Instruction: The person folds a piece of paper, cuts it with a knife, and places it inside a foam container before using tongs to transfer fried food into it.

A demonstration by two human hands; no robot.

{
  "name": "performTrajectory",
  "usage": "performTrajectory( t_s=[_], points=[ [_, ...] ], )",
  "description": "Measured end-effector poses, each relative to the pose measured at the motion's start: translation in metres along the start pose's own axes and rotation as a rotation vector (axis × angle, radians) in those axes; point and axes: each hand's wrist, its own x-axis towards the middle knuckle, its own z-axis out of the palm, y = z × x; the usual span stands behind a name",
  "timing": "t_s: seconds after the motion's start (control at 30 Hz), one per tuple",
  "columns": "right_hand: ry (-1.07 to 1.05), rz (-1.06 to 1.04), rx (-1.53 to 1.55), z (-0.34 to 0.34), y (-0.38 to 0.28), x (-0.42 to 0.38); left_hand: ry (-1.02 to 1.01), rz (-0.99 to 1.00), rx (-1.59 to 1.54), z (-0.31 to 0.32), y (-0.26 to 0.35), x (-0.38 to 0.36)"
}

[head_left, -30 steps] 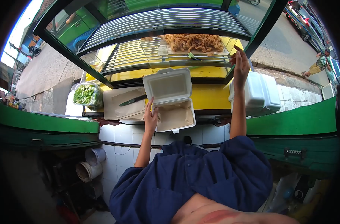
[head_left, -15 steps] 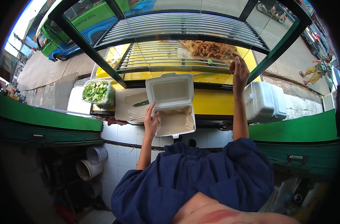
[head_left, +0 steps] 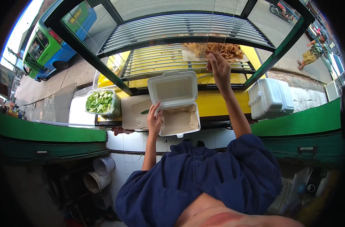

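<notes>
A white foam food box (head_left: 179, 131) stands with its lid raised, lined with brown paper (head_left: 178, 120) and holding no food. My left hand (head_left: 154, 120) grips its left rim near the hinge. Higher up, my right hand (head_left: 219, 71) is closed, with bent fingers at the edge of a glass pane (head_left: 216, 22) on the display case. Behind the glass, fried pieces (head_left: 227, 49) lie on paper on the case floor. Left of the box are brown paper sheets (head_left: 132, 108) and a green knife (head_left: 145, 112), partly hidden by my left hand.
A clear tub of chopped greens (head_left: 100, 102) stands at left. Stacked foam boxes (head_left: 269, 99) are at right. The case's dark frame (head_left: 284, 43) and slatted shelf (head_left: 187, 30) surround the reach. A van (head_left: 53, 41) and a person (head_left: 312, 51) are in the street.
My right hand has moved left along the case front, and the glass edge has shifted left with it. My left hand stays on the foam box. The van outside has moved left.
</notes>
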Motion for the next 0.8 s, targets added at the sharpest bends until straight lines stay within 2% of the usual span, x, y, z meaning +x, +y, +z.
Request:
performTrajectory(
  t_s=[0.3,0.5,0.63,0.73,0.8],
  points=[
    [-0.07,0.034,0.033,0.04,-0.002,0.0,0.009,0.07,-0.053,-0.01,-0.011,0.005],
    [-0.149,0.033,0.085,0.031,-0.002,-0.003,-0.007,0.087,-0.057,-0.013,-0.017,0.006],
    [-0.044,-0.138,-0.088,0.009,0.017,-0.029,-0.008,0.087,-0.072,-0.006,-0.018,0.002],
    [-0.132,-0.107,-0.27,-0.036,0.073,-0.059,-0.004,0.061,-0.068,0.0,-0.012,-0.001],
    [-0.179,0.012,-0.458,-0.065,0.103,-0.07,-0.001,0.037,-0.06,0.005,-0.01,-0.005]
  ],
)
